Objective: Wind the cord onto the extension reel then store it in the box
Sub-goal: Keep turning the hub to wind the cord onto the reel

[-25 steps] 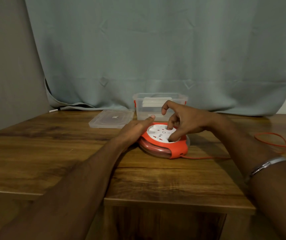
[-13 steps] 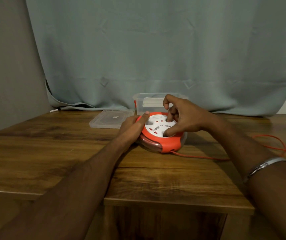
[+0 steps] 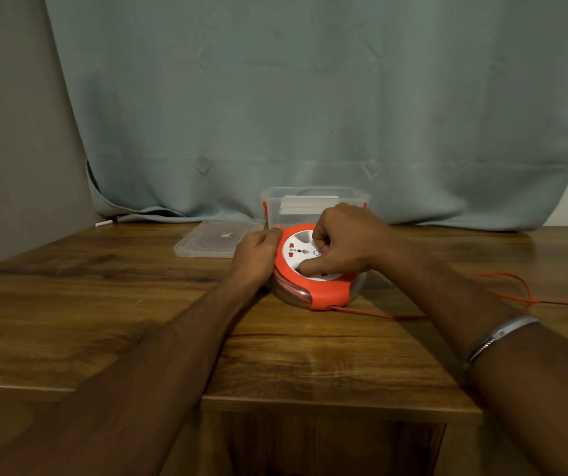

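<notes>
Extension reel [image 3: 313, 269] sat mid-tabletop [image 3: 104, 304], box [image 3: 313, 207] at its 12 o'clock. Since a second ago right hand [image 3: 344, 242] rotated, fingers curled on the white face; left hand [image 3: 258, 250] gripped rim. Loose cord [image 3: 502, 290] at 3 o'clock shrank, winding progressing

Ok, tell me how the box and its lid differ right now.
The box stands upright and deep behind the reel; the lid lies flat and shallow on the table to the box's left. The box has red clips at its sides; none show on the lid. Both are clear plastic.
</notes>
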The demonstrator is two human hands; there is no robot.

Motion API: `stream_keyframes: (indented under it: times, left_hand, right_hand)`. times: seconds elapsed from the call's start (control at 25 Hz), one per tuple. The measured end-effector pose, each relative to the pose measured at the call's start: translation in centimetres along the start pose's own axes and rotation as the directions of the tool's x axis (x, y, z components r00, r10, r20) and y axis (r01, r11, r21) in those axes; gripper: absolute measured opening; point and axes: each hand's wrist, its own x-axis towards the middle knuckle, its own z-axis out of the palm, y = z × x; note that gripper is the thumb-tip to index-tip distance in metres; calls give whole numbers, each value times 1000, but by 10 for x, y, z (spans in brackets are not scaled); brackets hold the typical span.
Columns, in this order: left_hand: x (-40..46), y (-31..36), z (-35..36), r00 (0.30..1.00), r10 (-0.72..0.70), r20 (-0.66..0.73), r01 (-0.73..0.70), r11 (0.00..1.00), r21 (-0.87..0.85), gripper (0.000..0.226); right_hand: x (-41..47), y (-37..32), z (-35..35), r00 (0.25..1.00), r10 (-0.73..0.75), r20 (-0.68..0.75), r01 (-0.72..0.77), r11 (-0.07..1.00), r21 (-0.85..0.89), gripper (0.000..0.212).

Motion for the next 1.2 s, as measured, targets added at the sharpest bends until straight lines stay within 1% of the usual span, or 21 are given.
stream_keyframes:
  times: [0.12, 0.24, 0.28, 0.32, 0.36, 0.4, 0.48, 0.56, 0.68, 0.8, 0.88, 1.0, 1.08, 1.2]
  left_hand:
    - [-1, 0, -1, 1000, -4, -1, 4, 1000, 1, 32]
    - [-2, 1, -1, 1000, -16, -17, 16, 1000, -14, 30]
    - [-2, 1, -1, 1000, -21, -21, 21, 1000, -16, 30]
    - [-2, 2, -1, 999, -30, -24, 30, 999, -13, 31]
    - [-1, 2, -1, 999, -41, -28, 41, 999, -4, 33]
    - [0, 2, -2, 998, -51, -29, 51, 999, 0, 34]
    - [1, 2, -2, 997, -80, -7, 80, 997, -11, 38]
    - [2, 1, -2, 996, -92, 12, 93, 996, -19, 38]
    - [1, 2, -3, 991, -124, 41, 125, 992, -15, 36]
    - [3, 2, -4, 990, -134, 42, 136, 990, -30, 36]
    - [3, 2, -4, 990, -136, 36, 137, 990, -41, 36]
    - [3, 2, -4, 989, -147, 29, 148, 988, -40, 35]
    - [3, 1, -3, 988, -150, 38, 152, 987, -57, 36]
    - [3, 1, -3, 991, -129, 22, 130, 991, -41, 35]
  right_hand:
    - [4, -3, 6, 1000, 11, 15, -11, 1000, -3, 54]
    - [5, 0, 7, 1000, -9, 19, 8, 998, 55, 51]
    - [4, 3, 5, 1000, -21, 0, 20, 996, 91, 47]
    - [4, 9, 2, 999, -30, -19, 32, 988, 154, 37]
    - [4, 15, -2, 999, -37, -20, 41, 971, 234, 23]
    - [3, 22, -6, 999, -53, 5, 49, 952, 302, 17]
    - [0, 32, -11, 989, -81, 126, 31, 932, 362, 43]
    - [0, 37, -9, 973, -106, 206, 27, 935, 354, 59]
    - [2, 40, -7, 970, -91, 227, -11, 911, 412, 76]
    - [0, 39, -7, 968, -88, 235, -42, 867, 496, 88]
    - [-2, 35, -5, 973, -83, 215, -31, 877, 479, 89]
    - [-3, 28, -4, 986, -57, 157, -12, 912, 410, 81]
    - [-3, 23, -3, 990, -29, 138, -16, 950, 313, 71]
    - [-1, 14, -1, 998, 8, 69, -18, 990, 142, 50]
